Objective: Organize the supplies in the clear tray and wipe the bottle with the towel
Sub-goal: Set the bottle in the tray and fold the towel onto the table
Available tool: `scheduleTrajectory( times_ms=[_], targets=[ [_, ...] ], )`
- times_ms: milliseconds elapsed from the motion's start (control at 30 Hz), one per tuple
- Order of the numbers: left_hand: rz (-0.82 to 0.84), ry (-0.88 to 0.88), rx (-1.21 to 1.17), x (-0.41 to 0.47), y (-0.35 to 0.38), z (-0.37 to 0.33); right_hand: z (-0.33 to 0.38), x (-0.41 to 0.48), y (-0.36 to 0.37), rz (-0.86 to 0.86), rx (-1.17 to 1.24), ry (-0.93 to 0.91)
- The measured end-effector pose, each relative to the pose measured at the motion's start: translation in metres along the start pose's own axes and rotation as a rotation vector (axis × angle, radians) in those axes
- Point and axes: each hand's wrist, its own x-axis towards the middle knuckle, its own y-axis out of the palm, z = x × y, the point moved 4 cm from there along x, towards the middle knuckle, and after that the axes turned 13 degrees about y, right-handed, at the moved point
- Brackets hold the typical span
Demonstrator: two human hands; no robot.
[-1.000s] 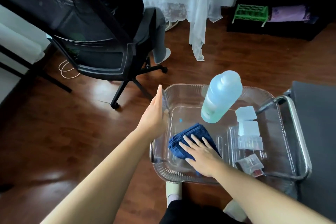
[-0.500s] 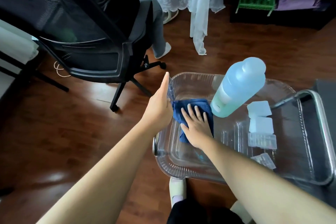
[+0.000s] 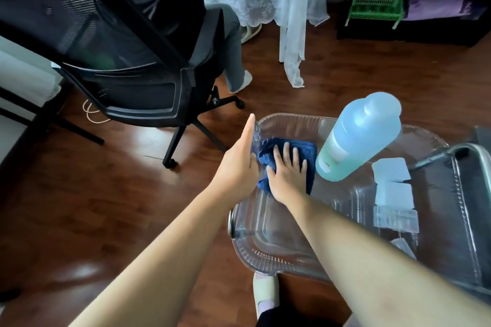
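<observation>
- Progress, as I judge it: the small boxes sit in a row along the three o'clock side of the clear tray, so the sorting looks largely done. No hand holds the bottle, so the wiping appears left to do.
- The towel, dark blue and bunched, lies in the tray's ten o'clock corner, directly under the right hand, which presses flat on it with fingers spread, gripping nothing.
- The left hand, fingers straight, rests against the tray's outer wall at nine o'clock.
- The bottle stands at one o'clock of the right hand, just beside the towel.
</observation>
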Motion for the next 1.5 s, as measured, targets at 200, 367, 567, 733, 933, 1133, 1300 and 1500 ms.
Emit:
scheduleTrajectory(
  times_ms=[200,367,567,733,933,1133,1300,1500],
  targets=[
    [-0.013,-0.024,-0.028,0.003,-0.003,-0.008,-0.037,-0.050,0.018,0.150,-0.229,-0.380],
    [-0.003,0.020,-0.002,0.003,-0.002,-0.011,-0.083,-0.104,0.025,0.367,-0.408,-0.755],
    [0.007,0.017,-0.011,0.001,-0.002,-0.005,-0.071,-0.051,-0.002,0.145,-0.405,-0.533],
    [0.003,-0.010,-0.024,0.005,0.001,0.000,-0.029,-0.033,0.008,0.127,-0.386,-0.442],
    [-0.018,0.034,0.033,0.005,-0.001,-0.003,-0.075,-0.101,0.027,0.265,-0.510,-0.821],
    [-0.019,0.072,0.129,0.003,0.002,-0.006,-0.104,-0.065,-0.004,0.201,-0.510,-0.632],
    [-0.022,0.087,0.187,0.005,0.001,-0.002,-0.042,-0.053,0.002,0.088,-0.423,-0.463],
    [-0.024,0.086,0.170,0.005,0.001,-0.003,-0.073,-0.105,0.025,0.229,-0.466,-0.782]
  ],
)
